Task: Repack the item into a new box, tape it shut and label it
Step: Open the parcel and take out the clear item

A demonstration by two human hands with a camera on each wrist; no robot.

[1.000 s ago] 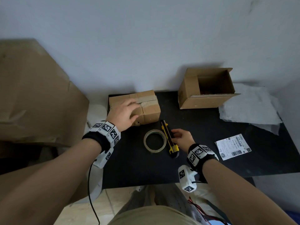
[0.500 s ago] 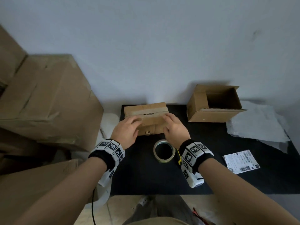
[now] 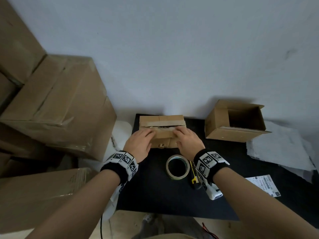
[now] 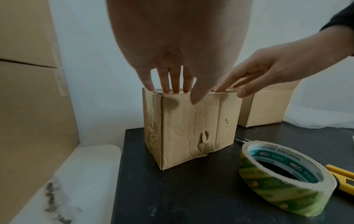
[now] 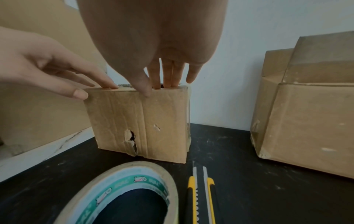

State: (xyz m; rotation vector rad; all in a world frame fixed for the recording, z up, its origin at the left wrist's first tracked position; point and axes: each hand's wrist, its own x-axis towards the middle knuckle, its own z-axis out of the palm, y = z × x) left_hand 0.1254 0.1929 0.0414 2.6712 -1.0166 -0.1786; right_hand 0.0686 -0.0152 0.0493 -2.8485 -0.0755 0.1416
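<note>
Black wristbands (image 3: pixel 217 169) carry white blocks printed with black square markers.

Worn taped cardboard box (image 3: pixel 162 133) stands rear of black table (image 3: pixel 155 195), open empty cardboard box (image 3: pixel 234 125) to its right. Tape roll (image 3: pixel 177 167) lies before it, yellow utility knife (image 3: pixel 194 176) just right of roll.

Black table (image 3: pixel 155 195) with two boxes, tape roll (image 3: pixel 177 167), knife (image 3: pixel 194 176), label (image 3: pixel 264 185).

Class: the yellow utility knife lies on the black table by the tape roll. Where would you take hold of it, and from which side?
Probably grip the utility knife by its yellow-and-black handle, reaching from its right side, since the tape roll lies along its left. Its thin blade tip points toward the torn box, so keep fingers at the rear.
</note>
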